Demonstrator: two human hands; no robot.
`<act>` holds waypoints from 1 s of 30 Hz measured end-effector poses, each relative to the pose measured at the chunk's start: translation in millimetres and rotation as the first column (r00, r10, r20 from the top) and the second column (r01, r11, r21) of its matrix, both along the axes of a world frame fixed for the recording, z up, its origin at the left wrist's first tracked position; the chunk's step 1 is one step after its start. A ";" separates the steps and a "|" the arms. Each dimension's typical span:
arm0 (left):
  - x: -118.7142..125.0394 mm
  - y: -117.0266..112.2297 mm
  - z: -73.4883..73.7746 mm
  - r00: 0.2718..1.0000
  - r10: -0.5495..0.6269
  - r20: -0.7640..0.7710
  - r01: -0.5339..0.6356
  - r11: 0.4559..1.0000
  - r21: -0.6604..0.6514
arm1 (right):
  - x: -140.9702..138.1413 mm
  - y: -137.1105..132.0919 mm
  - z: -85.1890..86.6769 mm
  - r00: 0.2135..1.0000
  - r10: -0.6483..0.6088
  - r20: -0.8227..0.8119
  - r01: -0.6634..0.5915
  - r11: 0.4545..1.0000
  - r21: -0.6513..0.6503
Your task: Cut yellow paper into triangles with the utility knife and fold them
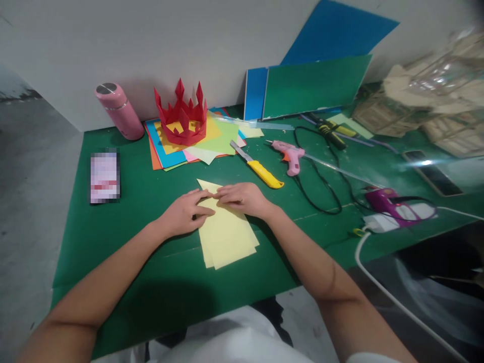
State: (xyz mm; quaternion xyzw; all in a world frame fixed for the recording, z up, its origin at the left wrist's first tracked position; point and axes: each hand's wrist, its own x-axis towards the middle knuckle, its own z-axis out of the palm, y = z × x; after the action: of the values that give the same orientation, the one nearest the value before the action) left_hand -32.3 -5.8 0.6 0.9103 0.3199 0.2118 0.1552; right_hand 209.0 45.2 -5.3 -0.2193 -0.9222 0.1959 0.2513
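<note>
While your left hand (187,212) and right hand (244,198) are pressing near the top of a pale yellow sheet of folded paper (232,239), that paper is lying right in front of you, its sharp tip pointing toward the wall. Your left thumb is resting apart from your left fingers, and your right fingers are lying close together; I cannot tell whether any fingertips are pinching the fold. If one hand is pushing harder than the other, the layers could slip and make a crooked crease, since the bottom edges are not lining up. A yellow-handled metal knife (260,170) is lying near your right hand with its blade showing, so a careless reach could cut you. All this is resting on a dark green, flat tabletop (151,272). Behind it, a plain, pale grey wall (212,45) is standing, and a dull grey floor (26,201) is showing on the left.
</note>
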 end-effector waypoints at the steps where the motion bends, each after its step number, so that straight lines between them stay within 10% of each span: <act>1: -0.4 0.2 -0.1 1.000 0.002 -0.011 -0.002 1.000 0.002 | 0.0 0.0 -0.1 1.000 0.002 0.000 -0.002 1.000 0.003; 30: 3.7 -2.7 2.0 0.996 0.047 -0.081 -0.050 0.998 -0.032 | 2.5 -0.9 0.1 0.997 0.054 0.062 -0.061 0.992 0.111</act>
State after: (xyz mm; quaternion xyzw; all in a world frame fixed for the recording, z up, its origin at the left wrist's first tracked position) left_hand -28.6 -8.5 2.5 0.9072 0.3516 0.1735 0.1526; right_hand 211.4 44.2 -5.2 -0.1837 -0.9447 0.1442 0.2301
